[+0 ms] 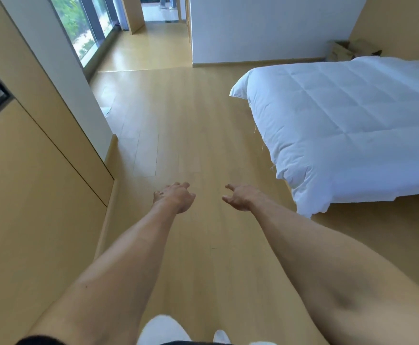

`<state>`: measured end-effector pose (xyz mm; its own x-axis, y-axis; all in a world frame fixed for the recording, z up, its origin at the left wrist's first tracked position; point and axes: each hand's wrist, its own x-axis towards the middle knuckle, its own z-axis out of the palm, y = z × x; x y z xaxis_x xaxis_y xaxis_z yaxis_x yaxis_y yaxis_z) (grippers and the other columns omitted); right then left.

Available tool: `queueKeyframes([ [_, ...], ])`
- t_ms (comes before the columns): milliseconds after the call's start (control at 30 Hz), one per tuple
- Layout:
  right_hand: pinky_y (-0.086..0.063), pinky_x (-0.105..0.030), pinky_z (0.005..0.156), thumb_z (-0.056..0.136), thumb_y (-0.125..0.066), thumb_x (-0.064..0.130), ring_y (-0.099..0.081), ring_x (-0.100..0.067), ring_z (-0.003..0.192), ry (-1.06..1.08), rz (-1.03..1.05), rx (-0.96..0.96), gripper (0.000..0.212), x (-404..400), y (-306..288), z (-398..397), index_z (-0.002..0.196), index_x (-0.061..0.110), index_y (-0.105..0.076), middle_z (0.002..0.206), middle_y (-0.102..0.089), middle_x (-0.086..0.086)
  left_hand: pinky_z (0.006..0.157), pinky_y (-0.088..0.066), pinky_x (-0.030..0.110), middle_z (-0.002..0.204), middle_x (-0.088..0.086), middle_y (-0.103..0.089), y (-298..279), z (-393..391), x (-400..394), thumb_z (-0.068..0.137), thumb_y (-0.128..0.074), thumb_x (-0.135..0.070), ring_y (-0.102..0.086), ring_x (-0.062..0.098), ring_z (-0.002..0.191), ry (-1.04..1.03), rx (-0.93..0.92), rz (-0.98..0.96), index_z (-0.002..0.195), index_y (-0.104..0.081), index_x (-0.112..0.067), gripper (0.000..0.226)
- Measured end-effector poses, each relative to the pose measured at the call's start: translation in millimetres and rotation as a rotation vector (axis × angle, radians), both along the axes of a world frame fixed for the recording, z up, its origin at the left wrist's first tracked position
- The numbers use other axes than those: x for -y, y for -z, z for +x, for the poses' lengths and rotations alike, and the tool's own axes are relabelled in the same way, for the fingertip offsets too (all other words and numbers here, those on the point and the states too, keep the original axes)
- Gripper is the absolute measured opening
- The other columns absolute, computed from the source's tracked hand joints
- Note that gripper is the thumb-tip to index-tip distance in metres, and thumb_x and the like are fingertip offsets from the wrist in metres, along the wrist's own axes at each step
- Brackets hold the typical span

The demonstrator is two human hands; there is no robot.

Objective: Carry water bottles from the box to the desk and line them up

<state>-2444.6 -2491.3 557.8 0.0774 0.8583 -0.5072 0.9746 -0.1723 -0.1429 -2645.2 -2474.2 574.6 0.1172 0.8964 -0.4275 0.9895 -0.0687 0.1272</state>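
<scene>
Out in front of me, over bare floor (178,115), both hands reach forward with nothing in them. My left hand (175,196) shows its back, fingers loosely bent and spread; my right hand (238,197) is turned palm inward, fingers relaxed and apart. Neither grip is pressed onto anything, and the two hands hang well apart from each other.

Beyond them the wood floor runs on toward a window (84,23) on the left and a passage at the far end. A bed (352,125) with a white quilt fills the right side. Past the bed's far corner, against the wall, sits a cardboard box (342,49) with its flaps up. I take that to be the box the task means, though I cannot see inside it. No bottles show anywhere, and no table is in view either.

My reading is that I am on the walking leg of the job, empty-handed and heading for a pick-up. The next move calls for getting round the foot of the bed to the box, then bending down and closing each hand round a bottle's body.
</scene>
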Motion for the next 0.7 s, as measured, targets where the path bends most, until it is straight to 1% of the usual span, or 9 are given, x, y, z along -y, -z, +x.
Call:
queueKeyframes([
  [167, -0.03, -0.045, 0.117, 0.101, -0.037, 0.055, -0.029, -0.028, 0.147, -0.026, -0.009, -0.016, 0.062, -86, 6, 4, 0.156, 0.032, -0.024, 0.162, -0.026, -0.005, 0.116, -0.025, 0.048, 0.162, 0.002, -0.031, 9, 7, -90, 0.104, -0.034, -0.047, -0.034, 0.029, 0.145, -0.012, 0.012, -0.017, 0.156, -0.031, -0.029, 0.055],
  [300, -0.032, -0.045, 0.116, 0.101, -0.037, 0.055, -0.03, -0.027, 0.146, -0.011, -0.008, 0.009, 0.061, -172, 11, 9, 0.156, 0.032, -0.025, 0.161, -0.029, -0.005, 0.117, -0.025, 0.048, 0.162, 0.002, -0.031, 20, 16, -186, 0.104, -0.033, -0.047, -0.033, 0.03, 0.145, 0.004, 0.023, -0.013, 0.155, -0.031, -0.029, 0.054],
  [400, -0.033, -0.045, 0.115, 0.101, -0.036, 0.054, -0.031, -0.026, 0.146, 0.013, -0.011, 0.027, 0.059, -245, 10, 12, 0.156, 0.033, -0.025, 0.161, -0.029, -0.002, 0.117, -0.025, 0.048, 0.162, 0.002, -0.031, 28, 20, -263, 0.104, -0.032, -0.046, -0.033, 0.029, 0.146, 0.027, 0.048, -0.01, 0.155, -0.031, -0.028, 0.054],
  [500, -0.032, -0.044, 0.116, 0.101, -0.036, 0.054, -0.03, -0.026, 0.146, 0.054, -0.023, 0.035, 0.059, -319, 2, 11, 0.156, 0.034, -0.025, 0.161, -0.029, 0.0, 0.119, -0.023, 0.049, 0.162, 0.002, -0.03, 27, 18, -342, 0.105, -0.031, -0.045, -0.03, 0.026, 0.147, 0.045, 0.062, -0.026, 0.156, -0.031, -0.028, 0.054],
  [700, -0.033, -0.044, 0.112, 0.1, -0.036, 0.057, -0.031, -0.028, 0.145, 0.11, 0.01, 0.025, 0.061, -448, -9, 18, 0.155, 0.037, -0.023, 0.161, -0.03, 0.0, 0.118, -0.022, 0.05, 0.162, 0.002, -0.03, 14, 22, -482, 0.104, -0.032, -0.047, -0.028, 0.027, 0.148, 0.095, 0.046, -0.015, 0.156, -0.029, -0.028, 0.055],
])
